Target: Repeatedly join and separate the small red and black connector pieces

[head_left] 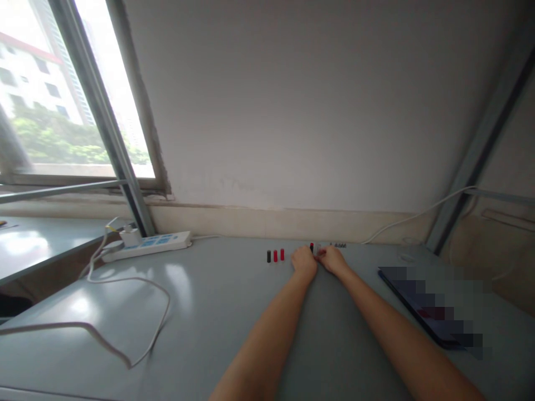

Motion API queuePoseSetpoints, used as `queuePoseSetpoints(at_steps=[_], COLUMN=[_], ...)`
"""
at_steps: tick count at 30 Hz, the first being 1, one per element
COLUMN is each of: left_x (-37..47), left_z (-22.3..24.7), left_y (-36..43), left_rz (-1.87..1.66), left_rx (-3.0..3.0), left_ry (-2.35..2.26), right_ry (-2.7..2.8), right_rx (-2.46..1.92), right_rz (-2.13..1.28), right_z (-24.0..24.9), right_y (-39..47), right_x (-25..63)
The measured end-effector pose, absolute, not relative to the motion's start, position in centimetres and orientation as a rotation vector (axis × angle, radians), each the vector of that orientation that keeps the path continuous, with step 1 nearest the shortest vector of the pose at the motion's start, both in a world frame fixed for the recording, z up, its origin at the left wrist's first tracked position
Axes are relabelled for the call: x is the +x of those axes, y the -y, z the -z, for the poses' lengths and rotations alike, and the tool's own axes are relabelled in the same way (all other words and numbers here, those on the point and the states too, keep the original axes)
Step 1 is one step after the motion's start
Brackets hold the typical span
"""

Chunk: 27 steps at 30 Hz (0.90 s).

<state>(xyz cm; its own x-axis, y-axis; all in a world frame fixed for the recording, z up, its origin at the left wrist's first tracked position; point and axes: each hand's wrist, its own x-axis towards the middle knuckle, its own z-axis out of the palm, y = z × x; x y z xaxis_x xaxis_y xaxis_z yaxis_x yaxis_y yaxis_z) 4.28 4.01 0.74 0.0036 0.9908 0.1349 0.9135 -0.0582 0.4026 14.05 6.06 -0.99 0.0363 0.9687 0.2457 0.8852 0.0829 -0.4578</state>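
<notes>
Both my hands reach to the back of the grey table. My left hand (304,260) has its fingers curled, and what they hold, if anything, is hidden. Close beside it on the right, my right hand (331,259) has its fingers bent together by a small pale piece (318,248), too small to make out. A red and black piece (311,247) shows between the hands. Left of my left hand stand a black cylinder (268,256), a red cylinder (275,256) and another red cylinder (282,254), upright and apart. Several small dark pieces (340,245) lie behind my right hand.
A white power strip (165,241) with plugs lies at the back left, its cable (167,303) looping over the table. A dark flat object (430,312), partly pixelated, lies on the right. Metal posts (94,100) rise at both sides before the wall and window.
</notes>
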Motion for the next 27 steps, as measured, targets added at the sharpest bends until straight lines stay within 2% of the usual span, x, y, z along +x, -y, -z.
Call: queuePoseSetpoints(at_steps=[5,9,17,27], left_x=[3.1,1.0,-2.8,-3.1], left_z=[-1.0,-1.4,-1.6,-1.2], left_y=[-2.1,0.0,0.9,0.7], left_rz=[-0.538,-0.338,-0.278,-0.281], left_rx=[2.202,2.377,2.296,2.299], left_ry=[-1.930,-1.892,-2.061,-2.082], right_ry=[1.919,1.970,2.012,2.022], right_rx=[-1.959,-2.021,-1.807,-1.622], right_rz=[-0.120,-0.104,-0.203,-0.337], right_z=[0.3,-0.7,-2.1,-0.3], right_y=[-4.9,-3.3,-0.7,0.9], right_x=[14.6,14.4,12.0,11.1])
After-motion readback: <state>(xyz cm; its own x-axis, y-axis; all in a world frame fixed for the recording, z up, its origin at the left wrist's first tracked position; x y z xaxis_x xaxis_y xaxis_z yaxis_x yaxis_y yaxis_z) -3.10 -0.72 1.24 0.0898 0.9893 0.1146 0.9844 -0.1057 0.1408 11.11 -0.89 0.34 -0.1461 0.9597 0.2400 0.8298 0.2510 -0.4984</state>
